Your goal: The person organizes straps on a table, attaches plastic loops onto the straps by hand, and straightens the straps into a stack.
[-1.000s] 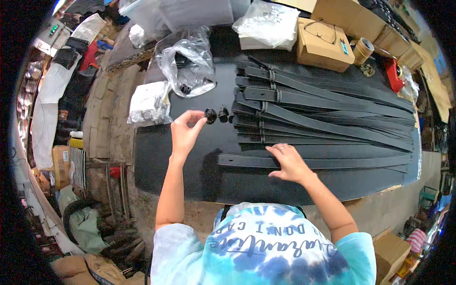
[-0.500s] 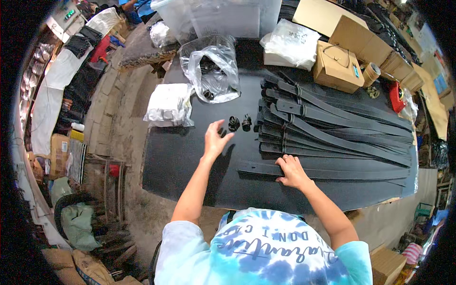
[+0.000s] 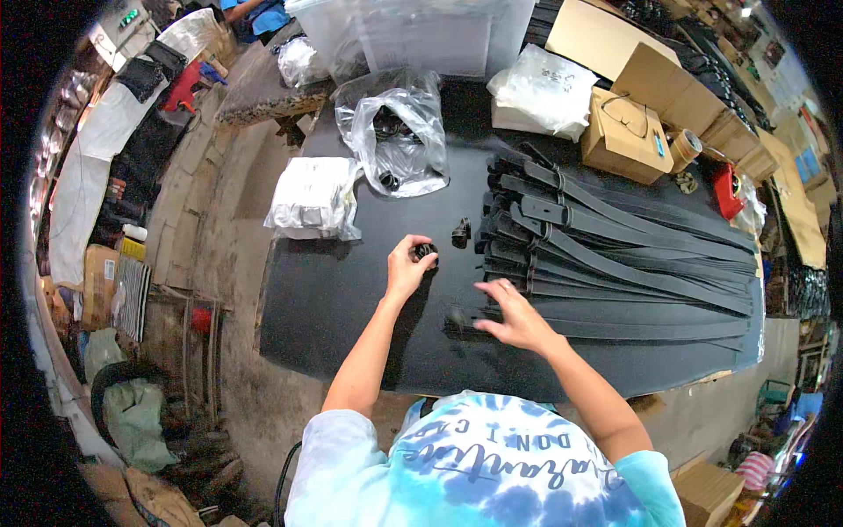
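Closed around a small bunch of shiny black loops [image 3: 426, 252], my left hand [image 3: 407, 270] rests at the middle of the black table. A second bunch of black loops [image 3: 461, 231] lies just beyond it to the right. My right hand [image 3: 516, 321] is open, its fingers spread over a single black belt strap [image 3: 615, 328] near the front edge. Whether the fingers touch the strap I cannot tell. Behind that hand, a large pile of black belt straps [image 3: 615, 220] stretches to the right, with some tied in bundles near their left ends.
Beyond my left hand sit a white plastic-wrapped packet [image 3: 312, 198] and an opened clear bag [image 3: 404, 167] with black pieces inside. A clear plastic bin [image 3: 413, 35] stands at the back. Toward the back right are a white package [image 3: 543, 88], a cardboard box [image 3: 625, 140] and a tape roll [image 3: 685, 145].
My left hand has moved slightly right and closed on the nearer bunch of loops. My right hand has lifted from the single strap and shifted left with fingers spread.
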A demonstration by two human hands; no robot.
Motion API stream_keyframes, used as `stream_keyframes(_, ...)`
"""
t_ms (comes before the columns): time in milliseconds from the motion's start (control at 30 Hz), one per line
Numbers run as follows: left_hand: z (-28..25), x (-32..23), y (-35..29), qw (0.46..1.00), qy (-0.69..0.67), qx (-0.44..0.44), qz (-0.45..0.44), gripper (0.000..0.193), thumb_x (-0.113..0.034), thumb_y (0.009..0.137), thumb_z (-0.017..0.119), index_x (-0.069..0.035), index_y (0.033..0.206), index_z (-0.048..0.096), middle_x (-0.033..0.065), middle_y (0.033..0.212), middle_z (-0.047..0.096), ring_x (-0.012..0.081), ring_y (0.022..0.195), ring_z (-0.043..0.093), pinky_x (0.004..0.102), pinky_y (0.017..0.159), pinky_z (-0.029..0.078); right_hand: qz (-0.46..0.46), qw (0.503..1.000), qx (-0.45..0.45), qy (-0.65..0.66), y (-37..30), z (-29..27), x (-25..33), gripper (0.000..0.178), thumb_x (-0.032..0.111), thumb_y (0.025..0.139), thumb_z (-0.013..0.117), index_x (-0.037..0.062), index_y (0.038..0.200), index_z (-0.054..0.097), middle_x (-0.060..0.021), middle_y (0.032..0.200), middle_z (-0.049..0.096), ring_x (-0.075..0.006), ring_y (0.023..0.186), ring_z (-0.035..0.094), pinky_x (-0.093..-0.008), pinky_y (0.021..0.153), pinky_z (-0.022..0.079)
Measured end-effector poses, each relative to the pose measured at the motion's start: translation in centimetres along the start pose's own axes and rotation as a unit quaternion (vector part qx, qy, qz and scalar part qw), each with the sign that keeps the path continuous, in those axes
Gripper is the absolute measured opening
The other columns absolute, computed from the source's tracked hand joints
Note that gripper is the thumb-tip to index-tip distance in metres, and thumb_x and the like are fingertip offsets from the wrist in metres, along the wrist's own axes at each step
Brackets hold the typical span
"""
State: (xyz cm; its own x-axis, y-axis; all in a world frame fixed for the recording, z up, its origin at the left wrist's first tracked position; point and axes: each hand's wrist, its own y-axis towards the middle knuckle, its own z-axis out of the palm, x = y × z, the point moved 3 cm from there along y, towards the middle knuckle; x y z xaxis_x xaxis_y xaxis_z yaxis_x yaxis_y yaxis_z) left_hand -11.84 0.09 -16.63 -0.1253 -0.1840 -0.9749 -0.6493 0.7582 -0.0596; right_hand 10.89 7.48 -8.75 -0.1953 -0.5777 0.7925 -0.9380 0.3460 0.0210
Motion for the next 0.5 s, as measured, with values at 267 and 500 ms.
stream_keyframes(267,-1.3,-1.2,-4.0,0.995,-0.01,-0.098,-0.006,0.022,-0.01,0.08,0.071,-0.002,0.098,0.059,0.0041,0.083,0.061,0.0099,0.074,0.058,0.024,0.066,0.048,-0.02,1.0,-0.009,-0.008,5.8,4.3,1.2,0.023,0.007,0.079,0.064,0.0008,0.099,0.057,-0.0188,0.1,0.055,-0.0372,0.1,0.054,-0.0428,0.085,0.045)
stream_keyframes(500,-3.3,1.2,-8.4,0.983,-0.135,-0.124,0.012,0.019,0.0,0.083,0.066,-0.001,0.078,0.047,0.0072,0.095,0.058,0.0104,0.074,0.062,0.0244,0.059,0.055,0.029,0.987,0.153,-0.032,-1.5,-0.4,1.3,0.019,0.004,0.073,0.062,0.0044,0.092,0.06,-0.0157,0.089,0.057,-0.0354,0.087,0.06,-0.0426,0.073,0.05)
